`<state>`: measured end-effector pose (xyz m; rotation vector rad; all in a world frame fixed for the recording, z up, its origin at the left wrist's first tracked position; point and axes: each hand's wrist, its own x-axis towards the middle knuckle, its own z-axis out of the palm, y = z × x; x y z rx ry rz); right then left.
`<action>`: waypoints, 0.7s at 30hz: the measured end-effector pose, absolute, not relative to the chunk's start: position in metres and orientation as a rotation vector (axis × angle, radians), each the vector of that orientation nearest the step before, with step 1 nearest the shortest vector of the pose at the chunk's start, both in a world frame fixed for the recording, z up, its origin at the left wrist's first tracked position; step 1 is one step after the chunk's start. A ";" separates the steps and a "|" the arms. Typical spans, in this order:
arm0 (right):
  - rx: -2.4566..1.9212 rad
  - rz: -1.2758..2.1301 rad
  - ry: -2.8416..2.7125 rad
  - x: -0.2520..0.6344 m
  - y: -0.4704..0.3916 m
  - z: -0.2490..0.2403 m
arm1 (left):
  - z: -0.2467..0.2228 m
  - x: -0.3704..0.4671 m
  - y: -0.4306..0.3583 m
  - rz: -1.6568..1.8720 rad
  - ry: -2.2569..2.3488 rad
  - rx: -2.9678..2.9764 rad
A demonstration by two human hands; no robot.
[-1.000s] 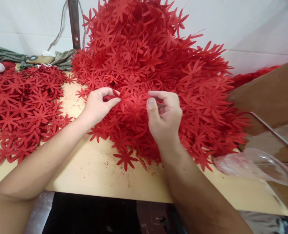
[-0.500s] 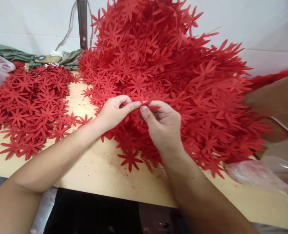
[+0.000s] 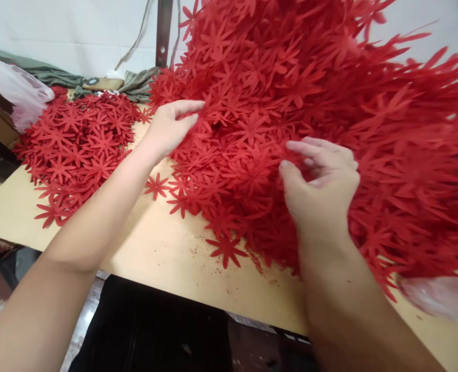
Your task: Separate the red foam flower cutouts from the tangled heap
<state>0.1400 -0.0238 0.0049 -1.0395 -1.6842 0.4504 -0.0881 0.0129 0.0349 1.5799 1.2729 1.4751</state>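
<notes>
A big heap of red fabric flower pieces (image 3: 252, 124), each with several narrow petals, fills the middle and right of the view. My left hand (image 3: 172, 124) is at the heap's left edge, thumb and forefinger apart, with nothing visible between them. Over the heap's middle is my right hand (image 3: 322, 175); its thumb and fingers are parted and I see no piece in them. The two hands are well apart. A smaller pile of the same red flowers (image 3: 74, 139) lies to the left, beyond my left forearm.
The pale tabletop (image 3: 167, 243) carries red crumbs and a single flower (image 3: 228, 250) near its front edge. A clear plastic bag (image 3: 442, 297) lies at the right, a whitish bag (image 3: 23, 88) at the left. Green cloth (image 3: 139, 85) and a metal post (image 3: 164, 31) stand at the back.
My hands have separated; the red piece pinched between them earlier no longer shows. The left hand went up and left, the right hand to the right. The camera view has shifted too.
</notes>
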 end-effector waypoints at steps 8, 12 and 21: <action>-0.975 -0.087 -1.867 0.120 -0.043 0.014 | 0.053 -0.093 0.004 1.443 1.203 1.622; -0.714 -0.087 -2.142 0.086 -0.054 0.016 | 0.054 -0.101 0.007 1.416 1.195 1.676; -0.790 0.355 -2.638 -0.021 -0.055 0.008 | 0.102 -0.166 -0.009 1.866 1.249 1.202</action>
